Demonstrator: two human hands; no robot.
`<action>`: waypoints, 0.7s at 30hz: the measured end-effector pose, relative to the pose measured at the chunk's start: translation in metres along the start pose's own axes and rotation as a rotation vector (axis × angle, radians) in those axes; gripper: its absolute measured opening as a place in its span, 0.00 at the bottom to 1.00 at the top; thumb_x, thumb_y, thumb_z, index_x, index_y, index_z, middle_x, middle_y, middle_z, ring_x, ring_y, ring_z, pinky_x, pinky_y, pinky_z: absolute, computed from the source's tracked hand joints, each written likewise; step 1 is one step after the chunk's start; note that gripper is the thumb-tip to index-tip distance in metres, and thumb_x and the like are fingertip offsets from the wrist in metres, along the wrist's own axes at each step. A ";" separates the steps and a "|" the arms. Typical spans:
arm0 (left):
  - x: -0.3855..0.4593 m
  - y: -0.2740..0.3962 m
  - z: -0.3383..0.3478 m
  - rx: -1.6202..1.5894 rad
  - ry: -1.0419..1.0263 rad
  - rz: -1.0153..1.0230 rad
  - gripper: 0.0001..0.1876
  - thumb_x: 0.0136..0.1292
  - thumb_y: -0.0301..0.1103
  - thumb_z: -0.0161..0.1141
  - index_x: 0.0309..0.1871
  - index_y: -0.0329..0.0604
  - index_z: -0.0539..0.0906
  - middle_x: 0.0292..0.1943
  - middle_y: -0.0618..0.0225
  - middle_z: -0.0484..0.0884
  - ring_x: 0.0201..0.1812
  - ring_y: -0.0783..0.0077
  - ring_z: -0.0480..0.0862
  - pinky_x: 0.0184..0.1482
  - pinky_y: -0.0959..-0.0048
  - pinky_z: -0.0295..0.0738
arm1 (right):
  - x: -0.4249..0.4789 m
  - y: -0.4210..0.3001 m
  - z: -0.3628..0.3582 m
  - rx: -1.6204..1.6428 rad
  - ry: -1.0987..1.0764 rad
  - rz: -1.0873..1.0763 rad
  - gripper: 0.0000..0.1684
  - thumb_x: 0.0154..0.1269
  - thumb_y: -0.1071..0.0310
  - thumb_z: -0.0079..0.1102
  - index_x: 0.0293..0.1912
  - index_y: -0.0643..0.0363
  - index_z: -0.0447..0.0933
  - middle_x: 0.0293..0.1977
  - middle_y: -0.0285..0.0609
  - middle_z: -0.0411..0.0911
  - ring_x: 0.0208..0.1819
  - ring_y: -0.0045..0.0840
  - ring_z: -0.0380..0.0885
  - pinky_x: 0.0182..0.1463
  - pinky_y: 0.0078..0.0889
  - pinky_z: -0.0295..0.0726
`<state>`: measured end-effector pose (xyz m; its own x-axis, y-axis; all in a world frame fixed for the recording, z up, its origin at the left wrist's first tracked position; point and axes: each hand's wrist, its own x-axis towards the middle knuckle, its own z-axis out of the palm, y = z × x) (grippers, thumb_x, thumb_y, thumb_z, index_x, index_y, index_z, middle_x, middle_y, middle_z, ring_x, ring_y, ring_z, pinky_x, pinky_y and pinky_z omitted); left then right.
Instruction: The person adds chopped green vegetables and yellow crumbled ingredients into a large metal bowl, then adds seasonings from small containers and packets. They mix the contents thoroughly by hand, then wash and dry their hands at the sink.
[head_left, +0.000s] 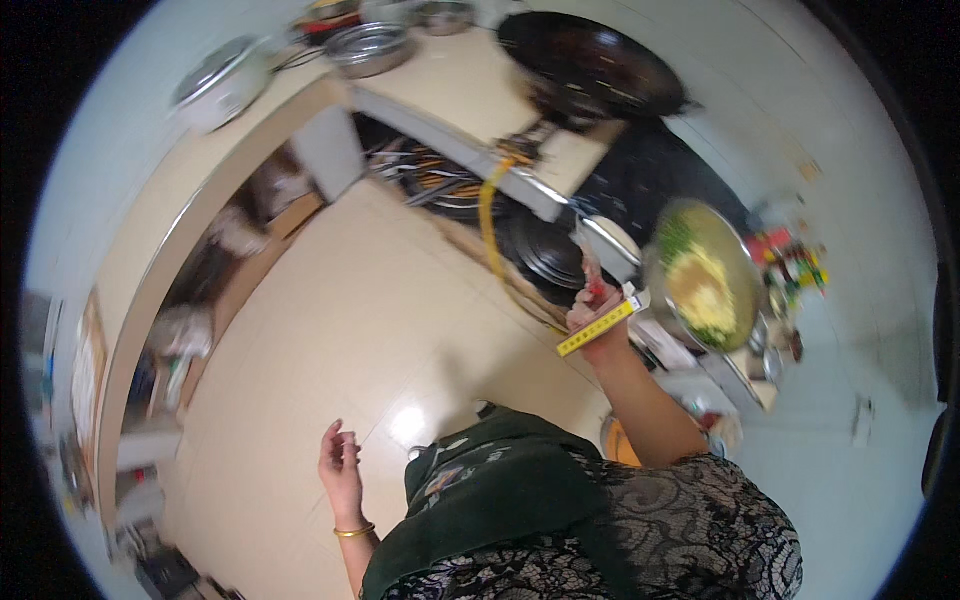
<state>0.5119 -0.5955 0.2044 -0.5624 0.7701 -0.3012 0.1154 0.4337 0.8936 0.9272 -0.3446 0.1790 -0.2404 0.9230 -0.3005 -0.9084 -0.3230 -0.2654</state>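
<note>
My left hand (341, 454) hangs over the tiled floor with its fingers loosely curled and apart, holding nothing; a gold-coloured bangle (354, 531) circles that wrist. Out in front on the right, my right hand (592, 309) grips what looks like a narrow yellow package (598, 330) bearing writing. A blurred, translucent, partly red thing (588, 259) extends from the same fingers; its kind is unclear. Just right of this hand, a metal bowl (739, 300) holds chopped greens (676, 234), a pale yellow mass (709, 289) and a brownish patch on top.
A large black wok (600, 67) stands on the counter ahead, with a yellow hose (487, 217) hanging below. Seasoning bottles (799, 266) line the wall behind the bowl. A white rice cooker (225, 90) and a steel basin (369, 49) stand on the left counter, above open shelves.
</note>
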 end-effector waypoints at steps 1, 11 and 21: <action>-0.005 -0.010 -0.017 -0.006 0.036 0.007 0.19 0.74 0.31 0.60 0.66 0.42 0.78 0.41 0.73 0.82 0.38 0.80 0.80 0.41 0.80 0.76 | 0.017 0.042 0.017 0.000 -0.182 0.129 0.22 0.73 0.49 0.53 0.53 0.54 0.81 0.35 0.39 0.83 0.20 0.23 0.72 0.25 0.27 0.71; -0.068 -0.143 -0.284 -0.205 0.634 -0.149 0.17 0.73 0.34 0.63 0.62 0.40 0.82 0.39 0.73 0.83 0.39 0.81 0.80 0.43 0.78 0.78 | -0.004 0.517 0.168 -0.537 -0.092 0.666 0.12 0.74 0.53 0.57 0.42 0.50 0.74 0.25 0.30 0.72 0.22 0.22 0.70 0.30 0.26 0.72; -0.036 -0.091 -0.567 0.084 0.629 0.244 0.24 0.60 0.34 0.74 0.59 0.44 0.82 0.48 0.67 0.82 0.43 0.71 0.82 0.43 0.73 0.80 | -0.180 0.921 0.286 -0.983 -0.306 0.897 0.16 0.79 0.55 0.44 0.49 0.54 0.75 0.43 0.37 0.76 0.47 0.26 0.77 0.54 0.37 0.77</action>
<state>0.0574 -0.9284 0.3230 -0.8784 0.4429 0.1798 0.3486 0.3362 0.8749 0.0358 -0.7484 0.2508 -0.7954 0.2873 -0.5337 0.1833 -0.7253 -0.6636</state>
